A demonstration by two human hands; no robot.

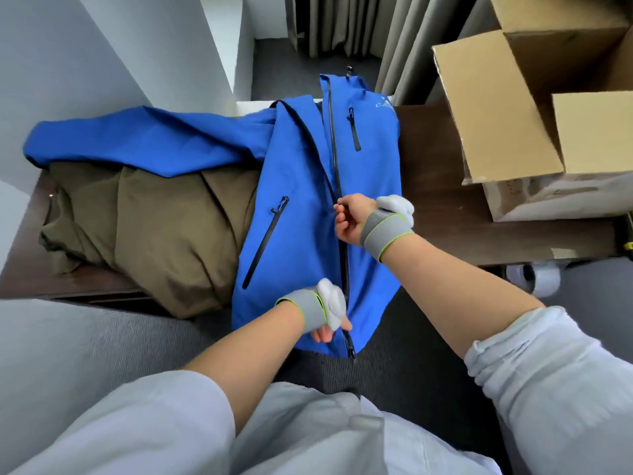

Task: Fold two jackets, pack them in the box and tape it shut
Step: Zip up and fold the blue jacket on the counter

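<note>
On the dark wooden table (445, 214), the left hand (329, 317) grips the blue zip-front jacket's (294, 186) near hem; the right hand's (352, 219) curled fingers pinch its black zipper (334, 149) midway.

Olive jacket (164, 217): right part hidden under the blue jacket (301, 186), whose sleeve covers its top edge. Box (513, 108): cut off by 2 edges, top and right. Tape roll (534, 277): partly hidden behind the table (445, 207) edge. Chest logo (385, 103): too small to read. My left hand (329, 313): fingers unseen under the hem. My right hand (359, 217): what it pinches at the zipper (337, 166) is hidden.
</note>
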